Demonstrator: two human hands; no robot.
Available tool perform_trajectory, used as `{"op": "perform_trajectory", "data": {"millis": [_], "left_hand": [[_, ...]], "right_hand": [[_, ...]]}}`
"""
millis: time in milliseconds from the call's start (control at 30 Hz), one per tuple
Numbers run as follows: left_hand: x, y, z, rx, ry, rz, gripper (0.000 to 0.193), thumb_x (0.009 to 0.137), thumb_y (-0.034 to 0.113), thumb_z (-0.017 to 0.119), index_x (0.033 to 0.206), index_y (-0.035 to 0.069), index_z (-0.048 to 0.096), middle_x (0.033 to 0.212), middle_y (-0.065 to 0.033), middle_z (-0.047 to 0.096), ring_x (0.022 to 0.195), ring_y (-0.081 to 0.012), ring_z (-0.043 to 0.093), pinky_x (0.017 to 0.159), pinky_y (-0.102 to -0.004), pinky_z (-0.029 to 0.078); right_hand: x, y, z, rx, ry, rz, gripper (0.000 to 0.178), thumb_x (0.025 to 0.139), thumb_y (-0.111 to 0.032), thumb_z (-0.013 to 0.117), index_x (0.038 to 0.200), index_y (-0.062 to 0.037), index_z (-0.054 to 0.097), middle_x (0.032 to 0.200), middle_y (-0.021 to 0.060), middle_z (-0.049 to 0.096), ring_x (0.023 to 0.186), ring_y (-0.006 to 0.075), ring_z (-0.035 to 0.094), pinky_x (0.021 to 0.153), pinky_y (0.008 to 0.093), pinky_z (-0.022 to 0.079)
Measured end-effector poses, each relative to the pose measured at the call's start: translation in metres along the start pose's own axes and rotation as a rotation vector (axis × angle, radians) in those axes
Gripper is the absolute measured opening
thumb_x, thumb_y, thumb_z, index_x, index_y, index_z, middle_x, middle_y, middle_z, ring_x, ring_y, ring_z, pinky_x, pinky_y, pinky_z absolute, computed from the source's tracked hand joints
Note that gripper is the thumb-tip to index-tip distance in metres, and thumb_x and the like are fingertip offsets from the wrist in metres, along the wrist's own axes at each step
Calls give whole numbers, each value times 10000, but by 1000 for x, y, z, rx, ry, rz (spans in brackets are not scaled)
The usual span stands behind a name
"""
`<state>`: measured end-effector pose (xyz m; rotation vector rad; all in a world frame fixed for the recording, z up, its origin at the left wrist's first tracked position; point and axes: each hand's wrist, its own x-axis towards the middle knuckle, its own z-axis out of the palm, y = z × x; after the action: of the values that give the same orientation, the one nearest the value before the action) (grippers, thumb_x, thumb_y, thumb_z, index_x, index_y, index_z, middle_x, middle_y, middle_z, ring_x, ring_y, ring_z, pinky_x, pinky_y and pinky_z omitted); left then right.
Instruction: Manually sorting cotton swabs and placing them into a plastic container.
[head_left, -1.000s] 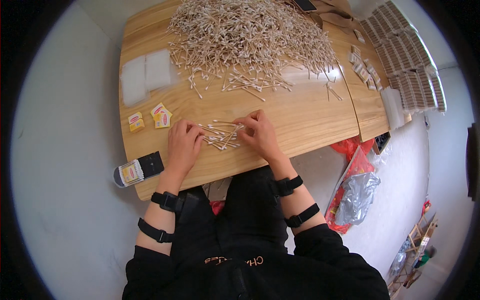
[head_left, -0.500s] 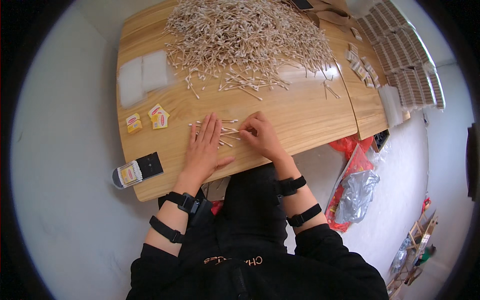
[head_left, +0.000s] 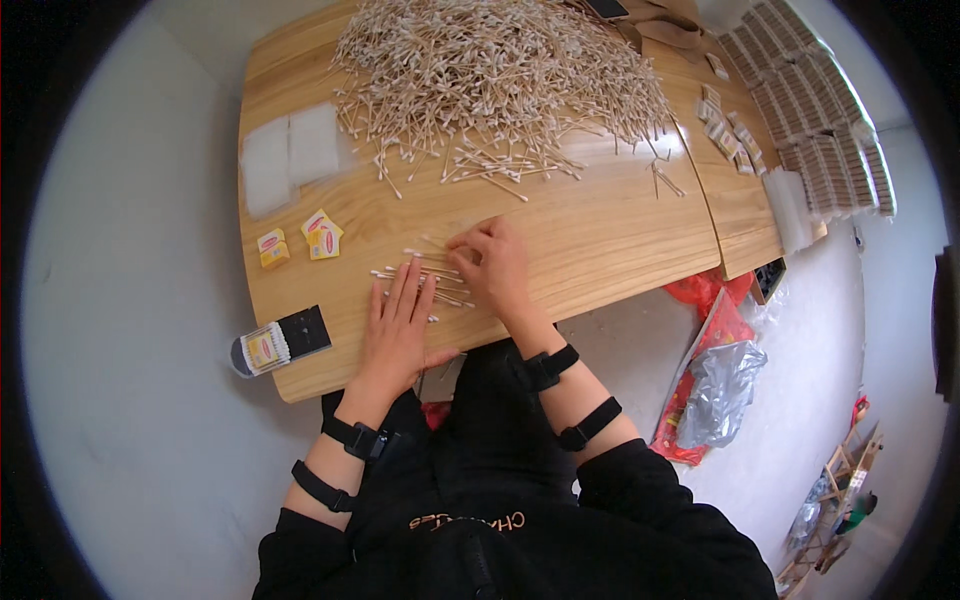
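Note:
A small loose group of wooden-stick cotton swabs [head_left: 455, 291] lies on the table near its front edge. Over its left part my left hand [head_left: 395, 330] rests with fingers stretched out and close together, pressing lightly on the sticks. My right hand [head_left: 495, 268] is at the group's far right side, thumb and index finger pinched together. A blurred cotton swab [head_left: 433, 241] sticks out leftward from those fingertips. Farther back, a large heap of cotton swabs [head_left: 500, 75] covers much of the table.
On the wooden table [head_left: 620, 220], yellow-and-white cards [head_left: 322, 236] and clear plastic bags [head_left: 268, 168] lie left. A clear swab pack [head_left: 264, 349] sits beside a black block [head_left: 303, 333] at the left edge. Stacked swab packs [head_left: 800, 90] stand far right; a grey plastic bag [head_left: 722, 385] lies below.
My right hand has moved left and slightly away from me, its fingertips now at the far side of the small group. My left hand has slid slightly toward me, still flat.

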<state>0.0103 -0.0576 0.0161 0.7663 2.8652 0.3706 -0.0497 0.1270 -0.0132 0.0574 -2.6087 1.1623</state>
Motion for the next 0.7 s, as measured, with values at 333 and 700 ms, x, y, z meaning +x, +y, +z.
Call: {"op": "perform_trajectory", "data": {"millis": [333, 700], "left_hand": [[49, 4, 0, -6, 6, -18, 1125, 651, 593, 730, 1466, -4, 236, 1563, -150, 164, 1461, -255, 121, 1161, -511, 122], [4, 2, 7, 48, -10, -23, 1107, 669, 562, 732, 1456, -37, 234, 1554, -173, 179, 1458, -284, 126, 1159, -508, 110]], "right_hand": [[-9, 3, -5, 469, 91, 134, 179, 950, -122, 531, 999, -11, 663, 959, 100, 580, 854, 214, 570, 764, 279, 451], [-11, 0, 1, 326, 197, 29, 193, 925, -181, 547, 912, -45, 683, 861, 138, 609, 839, 307, 591, 738, 374, 470]]}}
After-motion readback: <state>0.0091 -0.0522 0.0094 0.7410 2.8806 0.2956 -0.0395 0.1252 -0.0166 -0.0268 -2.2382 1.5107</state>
